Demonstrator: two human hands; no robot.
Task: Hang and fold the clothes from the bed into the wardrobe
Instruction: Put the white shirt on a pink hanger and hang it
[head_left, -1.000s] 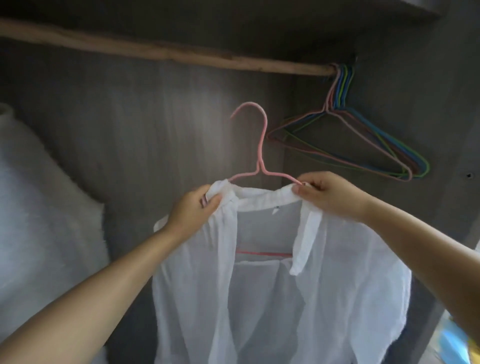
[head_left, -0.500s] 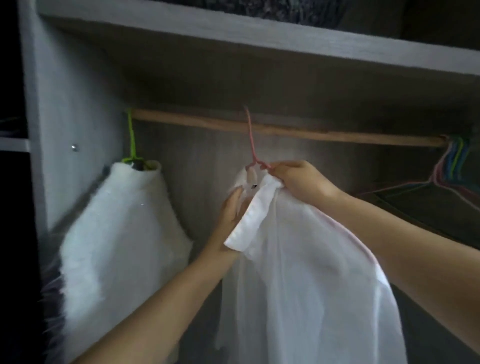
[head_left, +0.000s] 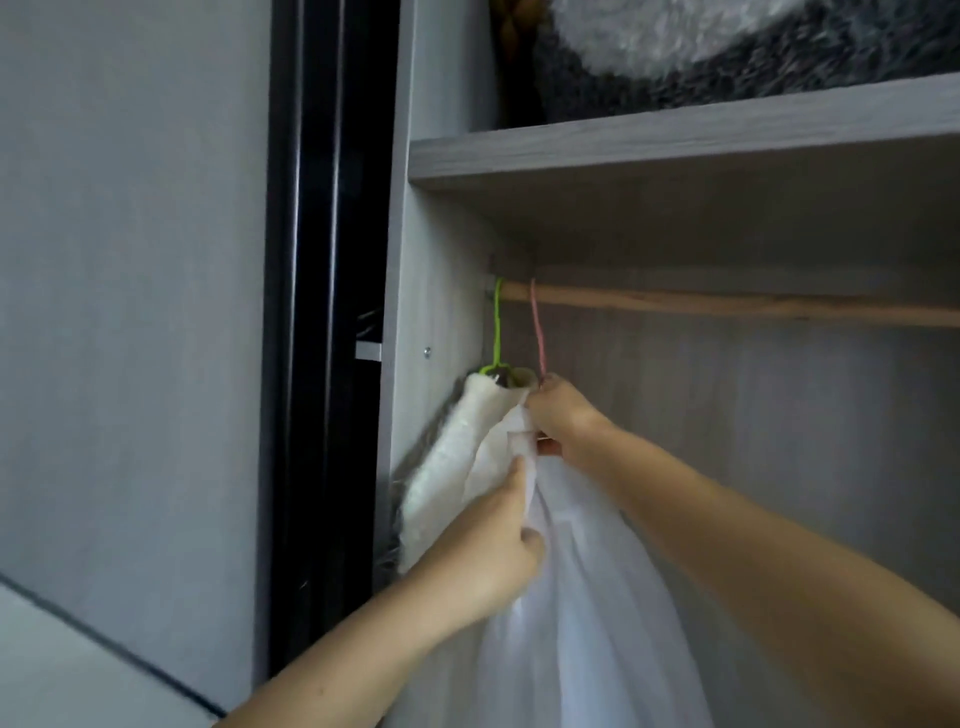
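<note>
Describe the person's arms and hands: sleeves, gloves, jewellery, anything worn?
Both forearms are bare up to the frame edge: no sleeves in view. The left hand and right hand wear no gloves, and no rings, watch or bracelets show on the visible sides. No markings or cables.

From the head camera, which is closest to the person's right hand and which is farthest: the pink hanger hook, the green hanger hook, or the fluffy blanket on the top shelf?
1. Pink hanger hook: just above the right hand, which sits at its base.
2. Green hanger hook: one place further left on the rail, near the wardrobe's side wall.
3. Fluffy blanket: well above, on the top shelf.
</note>
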